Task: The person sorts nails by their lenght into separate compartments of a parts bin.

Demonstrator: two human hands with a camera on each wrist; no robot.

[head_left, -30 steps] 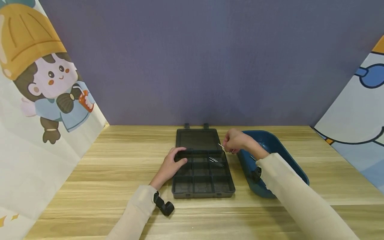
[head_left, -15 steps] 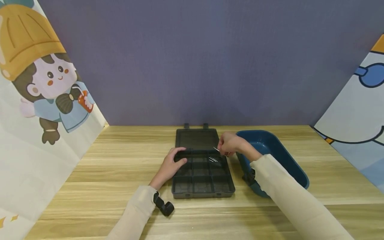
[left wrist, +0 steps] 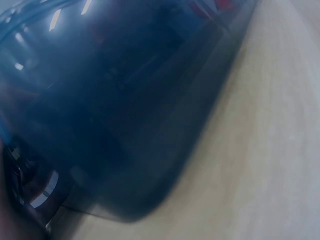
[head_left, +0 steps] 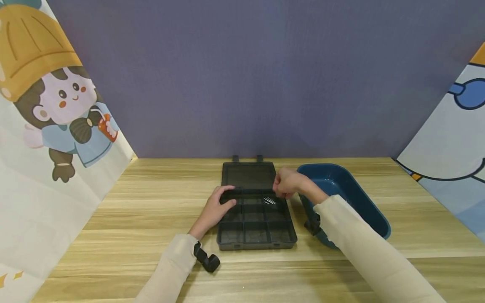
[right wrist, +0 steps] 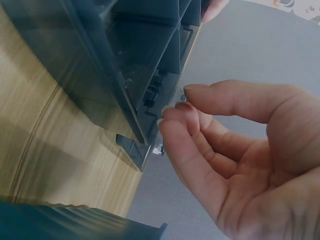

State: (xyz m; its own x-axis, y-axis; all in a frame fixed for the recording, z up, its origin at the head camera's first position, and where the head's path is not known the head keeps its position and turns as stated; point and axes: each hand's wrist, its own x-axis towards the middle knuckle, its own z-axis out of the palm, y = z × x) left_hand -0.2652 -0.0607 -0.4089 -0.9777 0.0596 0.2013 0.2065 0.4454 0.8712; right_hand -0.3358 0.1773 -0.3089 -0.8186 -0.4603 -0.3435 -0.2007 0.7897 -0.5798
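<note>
A dark grey, see-through compartment box lies on the table with its lid folded back. Several thin silver metal pins sit together in its back right compartment. My left hand rests on the box's left back corner, thumb and fingers spread along it. Just over the right back corner is my right hand. The right wrist view shows its fingers loosely curled, a gap between thumb and fingertip, no pin visible there. A blurred dark blue surface fills much of the left wrist view.
A deep blue plastic bin stands right of the box, partly under my right forearm. The wooden table meets a grey-purple panel at the back. Printed cartoon panels flank both sides.
My right hand has moved left from beside the bin to the box's corner. The pin between its fingertips is no longer visible there; the pins in the compartment look more. The left hand stays put.
</note>
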